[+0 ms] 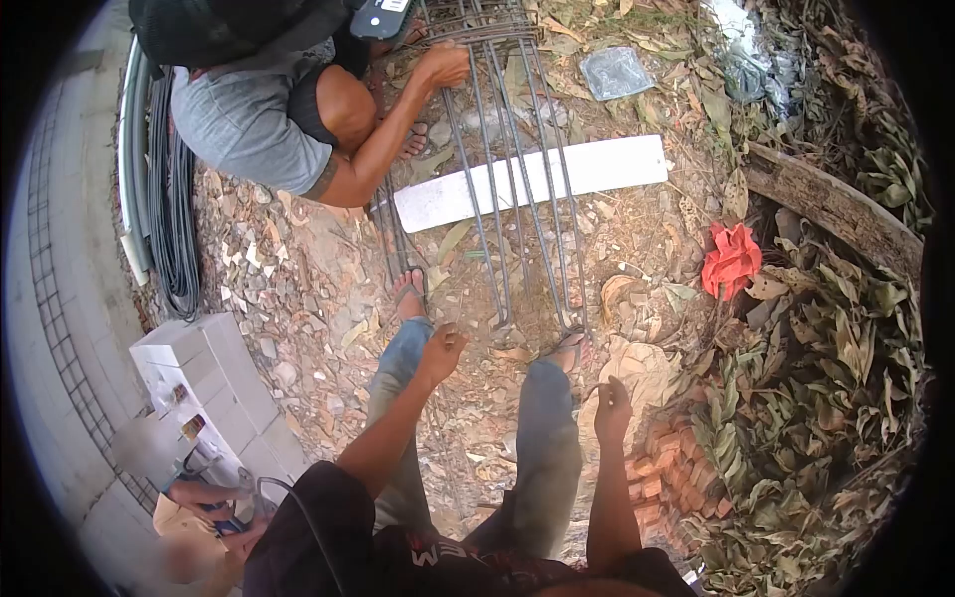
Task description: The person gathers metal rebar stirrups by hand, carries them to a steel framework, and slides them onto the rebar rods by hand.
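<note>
The left hand (446, 352) and right hand (613, 406) are held well apart with fingers curled; whether anything is gripped in either cannot be told. Beyond them, the near ends of the long steel bars (524, 187) are seen beside the right foot (571, 354). Farther off, a white board (617, 165) is crossed by the bars, and at their far, cross-tied part they are touched by a crouching co-worker's hand (445, 65).

"m" or "w" on dark shirt (398, 545)
</note>
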A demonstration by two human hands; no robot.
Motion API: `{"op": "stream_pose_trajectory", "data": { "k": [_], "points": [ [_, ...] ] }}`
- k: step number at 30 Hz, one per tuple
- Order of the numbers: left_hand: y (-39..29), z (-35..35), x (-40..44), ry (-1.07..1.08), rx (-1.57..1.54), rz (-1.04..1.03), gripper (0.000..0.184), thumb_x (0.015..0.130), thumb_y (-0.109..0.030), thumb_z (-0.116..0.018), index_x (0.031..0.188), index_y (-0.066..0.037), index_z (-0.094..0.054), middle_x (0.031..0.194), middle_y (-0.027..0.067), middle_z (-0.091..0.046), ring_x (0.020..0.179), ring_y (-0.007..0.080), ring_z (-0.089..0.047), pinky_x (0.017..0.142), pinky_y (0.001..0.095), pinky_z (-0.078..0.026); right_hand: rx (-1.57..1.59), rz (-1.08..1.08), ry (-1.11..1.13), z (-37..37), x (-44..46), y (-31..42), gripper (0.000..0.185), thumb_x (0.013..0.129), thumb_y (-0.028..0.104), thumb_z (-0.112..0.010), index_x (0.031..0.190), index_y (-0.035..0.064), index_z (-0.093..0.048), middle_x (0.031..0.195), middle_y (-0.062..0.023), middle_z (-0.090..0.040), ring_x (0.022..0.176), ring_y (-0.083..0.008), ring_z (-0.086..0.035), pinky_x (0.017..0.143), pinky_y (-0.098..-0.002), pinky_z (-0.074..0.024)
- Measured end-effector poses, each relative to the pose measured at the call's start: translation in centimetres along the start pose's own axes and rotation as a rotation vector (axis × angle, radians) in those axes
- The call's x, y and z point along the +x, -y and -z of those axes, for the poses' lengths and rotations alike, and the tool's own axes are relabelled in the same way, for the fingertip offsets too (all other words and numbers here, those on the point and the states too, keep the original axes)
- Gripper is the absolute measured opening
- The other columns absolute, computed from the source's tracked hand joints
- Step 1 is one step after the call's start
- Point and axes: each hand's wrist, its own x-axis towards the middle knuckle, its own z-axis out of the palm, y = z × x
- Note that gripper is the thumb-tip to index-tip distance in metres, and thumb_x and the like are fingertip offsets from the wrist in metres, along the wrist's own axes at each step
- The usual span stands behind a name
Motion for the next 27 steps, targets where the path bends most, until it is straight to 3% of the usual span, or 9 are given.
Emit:
{"op": "stream_pose_trajectory", "data": {
  "k": [2,5,8,12,14,16,21,24,27],
  "points": [
    [-0.3,2.8,-4.8,0.084,0.115,0.009,0.061,0.094,-0.041,-0.068,0.133,0.003,-0.055,0.109,0.0238,-0.072,0.099,0.0328,-0.072,0.084,0.0391,-0.056,-0.010,-0.152,0.135,2.5,-6.8,-2.8,0.042,0.096,0.030,-0.064,0.123,-0.0026,-0.064,0.098,-0.0193,-0.071,0.084,-0.0264,-0.070,0.078,-0.0346,-0.0534],
    [-4.0,6.8,-11.7,0.185,0.230,-0.007,0.055,0.095,-0.034,-0.069,0.132,0.005,-0.058,0.117,0.0259,-0.069,0.103,0.0301,-0.071,0.085,0.0382,-0.057,0.011,-0.403,0.317,1.5,-16.4,-22.3,0.033,0.094,0.030,-0.068,0.115,0.0039,-0.066,0.089,-0.0111,-0.068,0.069,-0.0207,-0.068,0.058,-0.0364,-0.0526],
    [-5.7,9.5,-16.6,0.202,0.233,-0.020,0.054,0.092,-0.041,-0.067,0.126,0.001,-0.063,0.110,0.0231,-0.072,0.098,0.0361,-0.071,0.088,0.0408,-0.055,0.219,-0.767,0.325,7.2,-21.3,-13.2,0.038,0.089,0.033,-0.073,0.114,0.0047,-0.070,0.080,-0.0068,-0.067,0.063,-0.0185,-0.069,0.049,-0.0321,-0.0520],
    [-9.7,12.3,-21.7,0.068,0.313,-0.294,0.051,0.093,-0.042,-0.067,0.119,0.001,-0.069,0.108,0.0242,-0.072,0.105,0.0365,-0.069,0.093,0.0391,-0.052,0.353,-0.495,0.358,12.6,-18.3,-5.0,0.033,0.095,0.029,-0.066,0.117,0.0049,-0.066,0.091,-0.0089,-0.068,0.070,-0.0208,-0.069,0.057,-0.0346,-0.0542],
    [-16.4,14.3,-25.9,0.216,0.225,-0.131,0.043,0.094,-0.036,-0.068,0.117,0.000,-0.072,0.113,0.0164,-0.072,0.106,0.0233,-0.068,0.097,0.0339,-0.049,0.379,-0.360,0.384,17.4,-15.8,1.6,0.031,0.097,0.025,-0.061,0.121,0.0047,-0.064,0.101,-0.0099,-0.069,0.082,-0.0220,-0.070,0.067,-0.0351,-0.0560],
    [-23.3,15.8,-31.1,0.331,0.020,-0.186,0.037,0.094,-0.032,-0.070,0.115,-0.002,-0.073,0.116,0.0131,-0.072,0.104,0.0225,-0.067,0.096,0.0332,-0.049,0.423,-0.197,0.297,21.7,-12.5,5.7,0.040,0.098,0.029,-0.062,0.127,0.0026,-0.062,0.103,-0.0096,-0.069,0.087,-0.0216,-0.071,0.069,-0.0337,-0.0558],
    [-40.6,23.4,-51.9,0.580,-0.070,-0.894,0.040,0.087,-0.028,-0.080,0.117,-0.003,-0.072,0.118,0.0146,-0.071,0.108,0.0266,-0.068,0.094,0.0373,-0.051,0.489,0.015,0.035,33.0,-7.0,11.5,0.036,0.100,0.029,-0.063,0.125,0.0025,-0.062,0.101,-0.0067,-0.071,0.084,-0.0156,-0.069,0.067,-0.0294,-0.0530],
    [-42.1,28.5,-61.0,0.762,-0.064,-1.382,0.039,0.082,-0.025,-0.084,0.114,-0.005,-0.074,0.114,0.0152,-0.072,0.101,0.0299,-0.071,0.085,0.0354,-0.056,0.516,-0.009,0.003,36.9,-6.3,11.2,0.033,0.100,0.023,-0.060,0.123,-0.0006,-0.063,0.099,-0.0085,-0.069,0.078,-0.0165,-0.067,0.063,-0.0303,-0.0529],
    [-39.9,33.6,-69.4,0.647,-0.080,-1.685,0.033,0.084,-0.030,-0.082,0.112,-0.014,-0.076,0.105,0.0110,-0.076,0.093,0.0247,-0.074,0.074,0.0287,-0.058,0.453,-0.091,-0.021,37.0,-7.8,11.1,0.030,0.101,0.022,-0.058,0.119,-0.0004,-0.064,0.095,-0.0080,-0.069,0.076,-0.0163,-0.067,0.063,-0.0312,-0.0531]
  ]
}}
